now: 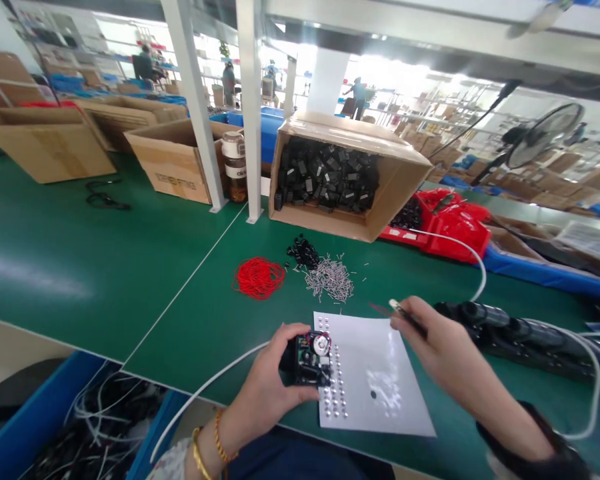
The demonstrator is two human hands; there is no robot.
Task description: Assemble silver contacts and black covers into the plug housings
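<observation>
My left hand [273, 377] is closed round a black electronic device [313, 360], whose open side shows a circuit board and a round silvery part. A white cable [205, 387] runs to this hand and seems to join the device. Under the device lies a white sheet [360, 373] bearing rows of small shiny domed pieces [336, 400]. My right hand [430, 333] pinches a slim dark tool [411, 320] with a pale end, above the sheet's far right corner. A thin reddish streak [380, 309] shows beside the tool, too blurred to make out.
Red wires [259, 278], small black parts [304, 252] and silvery screws or pins [333, 279] lie in piles beyond the sheet. A cardboard box [400, 160] of black parts stands behind, near red bins [450, 227]. Black housings [510, 333] line the right. Metal posts [250, 107] rise at the back.
</observation>
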